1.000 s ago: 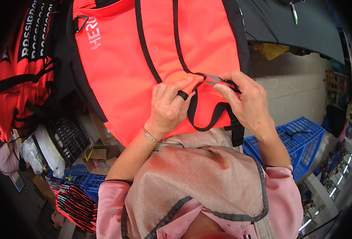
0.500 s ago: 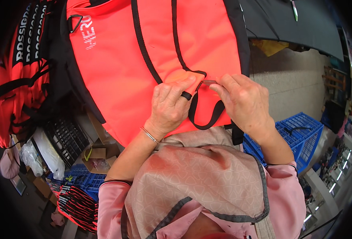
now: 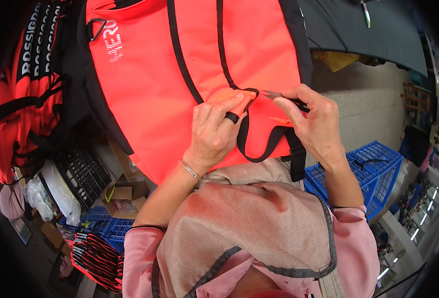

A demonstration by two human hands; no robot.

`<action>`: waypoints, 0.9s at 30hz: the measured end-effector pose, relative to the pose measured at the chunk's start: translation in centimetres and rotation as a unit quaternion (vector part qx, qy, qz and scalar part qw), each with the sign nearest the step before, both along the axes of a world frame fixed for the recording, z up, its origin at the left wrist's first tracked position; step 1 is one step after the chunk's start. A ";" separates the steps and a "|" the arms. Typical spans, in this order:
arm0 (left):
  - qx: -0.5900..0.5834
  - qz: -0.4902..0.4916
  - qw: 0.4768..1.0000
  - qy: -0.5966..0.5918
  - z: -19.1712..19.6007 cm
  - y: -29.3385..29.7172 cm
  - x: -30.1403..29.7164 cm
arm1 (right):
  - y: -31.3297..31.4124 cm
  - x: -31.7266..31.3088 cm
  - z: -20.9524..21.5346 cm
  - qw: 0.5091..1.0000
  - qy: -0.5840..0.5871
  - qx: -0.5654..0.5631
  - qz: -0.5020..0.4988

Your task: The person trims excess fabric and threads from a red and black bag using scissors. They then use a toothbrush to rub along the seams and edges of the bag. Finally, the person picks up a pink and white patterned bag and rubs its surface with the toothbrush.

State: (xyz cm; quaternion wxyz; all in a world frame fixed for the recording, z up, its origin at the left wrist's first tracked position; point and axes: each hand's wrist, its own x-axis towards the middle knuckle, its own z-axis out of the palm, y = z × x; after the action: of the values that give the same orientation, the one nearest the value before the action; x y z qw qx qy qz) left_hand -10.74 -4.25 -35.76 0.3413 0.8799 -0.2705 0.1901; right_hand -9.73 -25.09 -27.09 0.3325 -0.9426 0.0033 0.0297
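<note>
Head view: well left of the bag (image 3: pixel 145 94), red bags (image 3: pixel 10 134) carried bold white capitals on black panels. Below these, also left of the bag, were a black crate (image 3: pixel 86 171), an open carton (image 3: pixel 123 193) and a pile of red-and-black pieces (image 3: pixel 100 263) whose white marks were too small to read. The bag itself, orange-red with black sides, lay before the person's apron (image 3: pixel 244 218); white striped lettering (image 3: pixel 113 42) marked its upper left. Over its lower part, the left hand (image 3: pixel 213 134) had its fingers clamped on an orange tab (image 3: pixel 238 103) edged in black. A loose black strap (image 3: pixel 275 138) curved just right of that hand. Right of the tab, the right hand (image 3: pixel 316 119) held dark snips (image 3: pixel 274 95), fingers closed round the handles, the tips just beside the tab. Beyond the bag's right side were a dark table (image 3: pixel 383 32), a pale grey floor (image 3: pixel 366 99) and, lower, a blue crate (image 3: pixel 373 158). What bore the bag was hidden.
</note>
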 end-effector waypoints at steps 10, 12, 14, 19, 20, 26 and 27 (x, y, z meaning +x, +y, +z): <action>0.034 -0.003 0.999 -0.017 -0.3 0.3 -0.1 | 0.3 0.2 0.7 0.996 0.039 -0.061 0.055; 0.038 -0.002 0.999 -0.019 -0.4 0.2 -0.1 | 0.4 0.2 0.7 0.996 0.044 -0.062 0.054; 0.040 -0.006 0.999 -0.018 -0.5 0.3 -0.1 | 0.6 0.2 0.8 0.995 0.047 -0.067 0.058; 0.041 -0.005 0.999 -0.022 -0.2 0.1 -0.1 | 1.6 -0.2 1.0 0.989 0.013 -0.131 0.062; 0.039 -0.005 0.999 -0.020 -0.2 0.1 -0.1 | 1.7 -0.2 0.9 0.988 0.011 -0.140 0.060; 0.007 0.001 1.000 -0.013 -0.2 0.0 0.0 | -0.3 0.6 -1.3 0.995 0.002 0.102 -0.022; 0.001 0.000 1.000 -0.009 -0.2 0.0 0.0 | -0.3 0.9 -2.5 0.986 -0.056 0.156 -0.022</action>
State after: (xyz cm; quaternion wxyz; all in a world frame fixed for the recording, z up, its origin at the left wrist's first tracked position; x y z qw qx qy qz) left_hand -10.74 -4.28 -35.95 0.3379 0.8784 -0.2741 0.1979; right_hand -8.79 -25.34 -29.63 0.4753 -0.8793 0.0004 -0.0305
